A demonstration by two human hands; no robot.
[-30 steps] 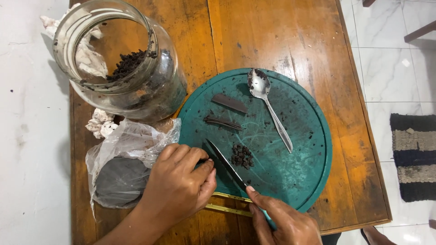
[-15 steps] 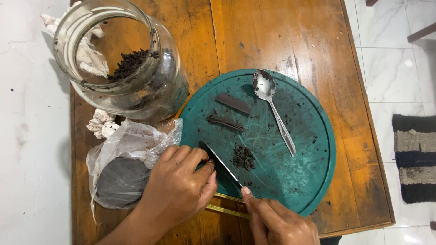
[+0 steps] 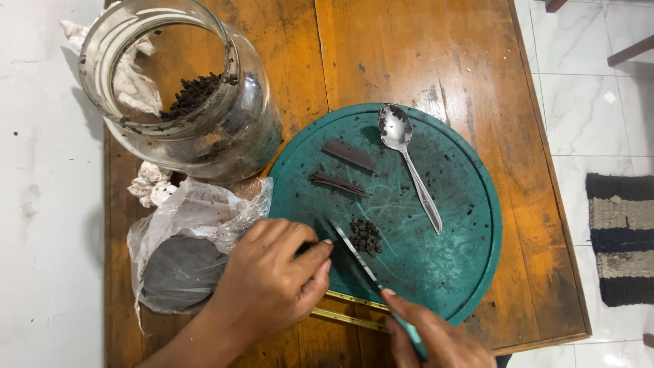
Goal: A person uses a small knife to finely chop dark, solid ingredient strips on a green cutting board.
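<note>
We see a thin steel-bladed knife with a teal handle [image 3: 361,262] lying slantwise across the near edge of a round, scratched teal plastic cutting board [image 3: 449,272], its tip just beside a small heap of dark chopped bits [image 3: 366,236]. Our right hand [image 3: 439,341] is closed around the handle at the bottom of the frame, forefinger stretched along the blade's back. Our left hand [image 3: 272,279] is curled, fingertips pressed to the board just left of the blade; whatever they pin is hidden beneath them. Farther up the board lie two dark flat strips [image 3: 349,155] and a crumb-flecked metal spoon [image 3: 407,160]. The board rests on a worn orange-brown wooden bench [image 3: 422,54]. Left of our left hand sits a crumpled clear plastic bag [image 3: 191,245] with a dark lump inside, and beyond it a tilted glass jar [image 3: 184,95] holding more dark bits.
</note>
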